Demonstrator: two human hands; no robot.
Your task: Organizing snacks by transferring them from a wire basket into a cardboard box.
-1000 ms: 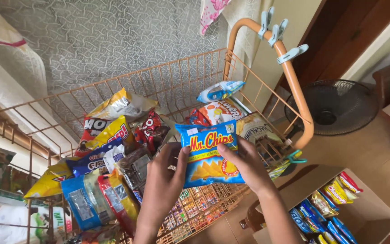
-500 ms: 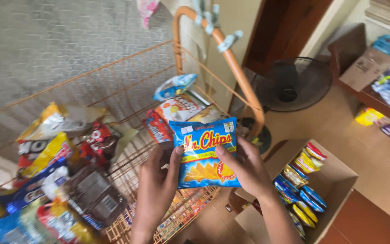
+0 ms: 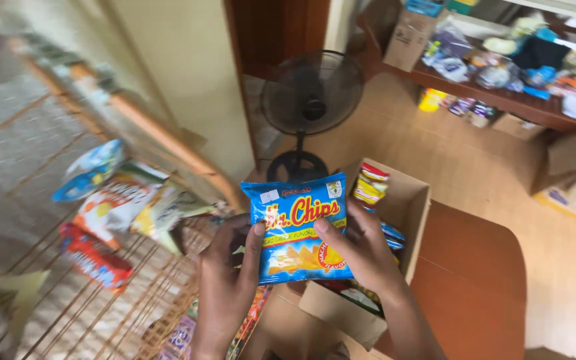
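A blue chip packet (image 3: 299,229) is held upright and face-on by both hands, just above the near corner of an open cardboard box (image 3: 413,212); its left edge is gripped by the left hand (image 3: 229,280), thumb laid on the front and fingers curled behind, and its right edge is pinched by the right hand (image 3: 361,252), thumb pressed across the front and fingers wrapped round the back; more small snack packets (image 3: 371,185) are seen inside the box, just beyond the held one; the box is set on a reddish-brown surface (image 3: 475,267); to the left of the box a wire rack (image 3: 101,300) is hung with snack bags (image 3: 118,200), which are blurred, so their kinds cannot be told for certain; beyond the box a black standing fan (image 3: 311,93) is placed on the tiled floor; far right of it, a cluttered wooden shelf (image 3: 501,100) is visible.
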